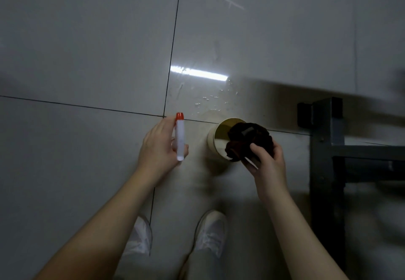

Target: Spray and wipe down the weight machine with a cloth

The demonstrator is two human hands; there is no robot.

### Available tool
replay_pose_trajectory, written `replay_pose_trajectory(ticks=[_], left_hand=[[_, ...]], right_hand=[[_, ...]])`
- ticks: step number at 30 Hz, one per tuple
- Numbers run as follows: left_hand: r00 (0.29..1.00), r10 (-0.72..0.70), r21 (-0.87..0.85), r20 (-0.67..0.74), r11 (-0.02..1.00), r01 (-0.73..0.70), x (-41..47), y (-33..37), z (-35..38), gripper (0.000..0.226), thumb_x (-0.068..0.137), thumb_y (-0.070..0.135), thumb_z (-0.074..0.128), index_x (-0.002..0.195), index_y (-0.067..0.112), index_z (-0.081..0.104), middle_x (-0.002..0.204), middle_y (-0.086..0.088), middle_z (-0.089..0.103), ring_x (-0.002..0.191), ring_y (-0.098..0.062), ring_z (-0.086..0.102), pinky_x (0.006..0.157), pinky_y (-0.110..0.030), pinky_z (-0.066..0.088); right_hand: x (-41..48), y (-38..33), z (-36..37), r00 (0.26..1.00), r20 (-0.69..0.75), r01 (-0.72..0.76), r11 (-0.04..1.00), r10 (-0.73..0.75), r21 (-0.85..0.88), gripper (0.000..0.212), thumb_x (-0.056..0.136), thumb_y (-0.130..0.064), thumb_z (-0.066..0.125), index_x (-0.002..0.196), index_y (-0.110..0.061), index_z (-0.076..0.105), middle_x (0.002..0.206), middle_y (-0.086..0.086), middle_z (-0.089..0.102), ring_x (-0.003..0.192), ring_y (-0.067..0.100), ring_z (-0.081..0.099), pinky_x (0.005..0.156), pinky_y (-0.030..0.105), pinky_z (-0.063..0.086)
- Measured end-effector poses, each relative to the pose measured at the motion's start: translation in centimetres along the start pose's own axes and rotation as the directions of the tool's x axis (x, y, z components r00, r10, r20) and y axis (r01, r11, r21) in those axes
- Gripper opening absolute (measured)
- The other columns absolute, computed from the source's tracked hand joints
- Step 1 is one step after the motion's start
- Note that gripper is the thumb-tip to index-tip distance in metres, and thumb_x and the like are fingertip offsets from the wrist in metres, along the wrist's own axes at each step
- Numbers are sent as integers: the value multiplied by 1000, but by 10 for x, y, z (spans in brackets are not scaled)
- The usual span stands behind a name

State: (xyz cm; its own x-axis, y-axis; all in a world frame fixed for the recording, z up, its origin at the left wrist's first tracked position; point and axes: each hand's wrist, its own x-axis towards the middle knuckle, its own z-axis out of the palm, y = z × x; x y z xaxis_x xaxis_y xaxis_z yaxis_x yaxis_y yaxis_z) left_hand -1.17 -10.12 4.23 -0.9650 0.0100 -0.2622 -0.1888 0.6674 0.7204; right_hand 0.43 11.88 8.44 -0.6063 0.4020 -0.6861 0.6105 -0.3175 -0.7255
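My left hand grips a slim white spray bottle with a red cap, held upright over the tiled floor. My right hand is closed on a bunched dark brown cloth, held above a round cream container that stands on the floor. The dark grey metal frame of the weight machine rises at the right, beside my right hand; a blurred dark bar of it crosses the upper right.
Water droplets spot the glossy grey tile beyond the container, near a bright light reflection. My two white shoes stand at the bottom centre. Open tiled floor spreads to the left and ahead.
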Motion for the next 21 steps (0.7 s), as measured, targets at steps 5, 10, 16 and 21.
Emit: replay_pose_trajectory(ticks=[5, 10, 16, 21], left_hand=[[983, 114, -32, 144, 993, -110, -36, 27, -30, 36, 74, 30, 61, 106, 22, 45, 83, 9, 49, 64, -11, 48, 55, -23, 39], [969, 124, -32, 211, 992, -120, -70, 65, -63, 37, 74, 36, 53, 109, 24, 47, 80, 12, 47, 61, -13, 50, 51, -20, 35], [950, 140, -26, 279, 990, -138, -106, 105, -92, 44, 84, 30, 65, 124, 21, 49, 93, 10, 51, 71, -7, 50, 57, -14, 34], [919, 165, -52, 358, 986, -156, -130, 139, -109, 53, 81, 45, 47, 127, 20, 49, 108, 4, 58, 88, -14, 56, 70, -26, 50]], right_hand=[[-41, -22, 1, 1000, -9, 19, 1000, -19, -1, 34, 90, -10, 57, 119, -27, 49, 127, 9, 54, 104, 22, 61, 75, 30, 54], [-91, -45, -7, 999, -22, 38, 999, -38, 5, 50, 91, -13, 56, 137, -19, 41, 131, 10, 51, 106, 20, 59, 79, 30, 53], [-147, -73, -20, 998, -37, 58, 998, -58, -1, 41, 92, -18, 55, 131, -24, 43, 128, 8, 53, 113, 23, 56, 90, 35, 50], [-191, -98, -33, 982, -94, 156, 983, -165, -96, 34, 94, -24, 51, 128, -19, 47, 113, -1, 58, 103, 10, 57, 75, 14, 49]])
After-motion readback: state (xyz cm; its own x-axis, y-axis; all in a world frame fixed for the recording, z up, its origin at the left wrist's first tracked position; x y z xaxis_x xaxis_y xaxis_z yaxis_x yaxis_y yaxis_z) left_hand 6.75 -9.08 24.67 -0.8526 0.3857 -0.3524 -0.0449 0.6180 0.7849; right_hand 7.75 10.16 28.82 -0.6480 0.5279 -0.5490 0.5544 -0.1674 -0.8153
